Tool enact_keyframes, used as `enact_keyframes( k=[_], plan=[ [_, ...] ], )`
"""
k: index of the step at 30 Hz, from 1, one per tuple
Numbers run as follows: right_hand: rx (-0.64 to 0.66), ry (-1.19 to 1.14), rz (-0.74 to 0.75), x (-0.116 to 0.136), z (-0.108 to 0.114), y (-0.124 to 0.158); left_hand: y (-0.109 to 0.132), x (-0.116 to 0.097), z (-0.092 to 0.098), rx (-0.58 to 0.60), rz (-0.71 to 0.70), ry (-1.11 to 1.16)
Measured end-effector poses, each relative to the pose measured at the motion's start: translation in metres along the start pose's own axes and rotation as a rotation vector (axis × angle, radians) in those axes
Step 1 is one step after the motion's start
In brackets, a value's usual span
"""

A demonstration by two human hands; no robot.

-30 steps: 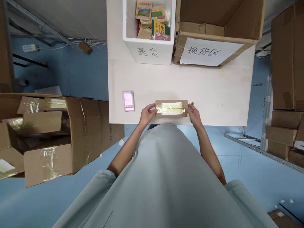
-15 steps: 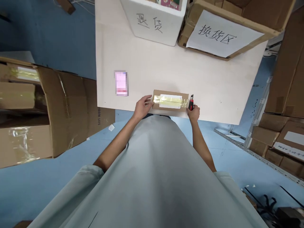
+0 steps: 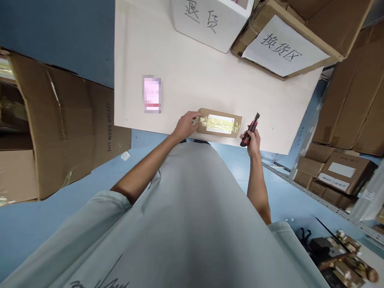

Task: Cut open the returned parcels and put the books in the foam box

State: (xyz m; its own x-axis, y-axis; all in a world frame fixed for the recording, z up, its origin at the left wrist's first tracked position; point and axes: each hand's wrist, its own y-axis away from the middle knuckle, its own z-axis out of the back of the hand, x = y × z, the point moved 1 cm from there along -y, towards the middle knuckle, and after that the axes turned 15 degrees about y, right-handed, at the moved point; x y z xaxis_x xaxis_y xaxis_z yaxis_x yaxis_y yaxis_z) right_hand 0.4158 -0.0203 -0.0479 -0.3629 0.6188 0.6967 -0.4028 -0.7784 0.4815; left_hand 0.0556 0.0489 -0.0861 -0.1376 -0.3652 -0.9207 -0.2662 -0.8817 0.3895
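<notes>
Head view: taped box (image 3: 220, 123) near table edge (image 3: 274, 148).

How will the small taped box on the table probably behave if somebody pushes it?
The taped box would probably stay stiff, as its edges look straight. It seems unlikely to roll or tip, since it lies flat on the table and is longer than it is tall. The shiny tape may feel slick.

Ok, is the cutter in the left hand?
No, the right hand holds the cutter, while the left hand is at the left end of the taped box.
</notes>
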Motion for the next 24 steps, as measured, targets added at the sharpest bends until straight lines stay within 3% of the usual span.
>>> enact_keyframes(
  k=[4,10,13,17,24],
  plan=[
    [0.017,0.256,0.122,0.049,-0.007,0.026,-0.003,0.006,0.004,0.059,0.045,0.060],
    [0.316,1.038,0.467,0.121,-0.052,0.053,-0.005,0.014,0.007,0.125,0.004,0.151],
    [0.419,1.409,0.538,0.149,-0.073,0.061,-0.007,0.018,0.006,0.133,-0.029,0.170],
    [0.462,1.669,0.559,0.169,-0.088,0.066,-0.010,0.022,0.004,0.134,-0.040,0.174],
    [0.443,1.767,0.527,0.172,-0.095,0.068,-0.012,0.021,0.004,0.126,-0.056,0.150]
  ],
)
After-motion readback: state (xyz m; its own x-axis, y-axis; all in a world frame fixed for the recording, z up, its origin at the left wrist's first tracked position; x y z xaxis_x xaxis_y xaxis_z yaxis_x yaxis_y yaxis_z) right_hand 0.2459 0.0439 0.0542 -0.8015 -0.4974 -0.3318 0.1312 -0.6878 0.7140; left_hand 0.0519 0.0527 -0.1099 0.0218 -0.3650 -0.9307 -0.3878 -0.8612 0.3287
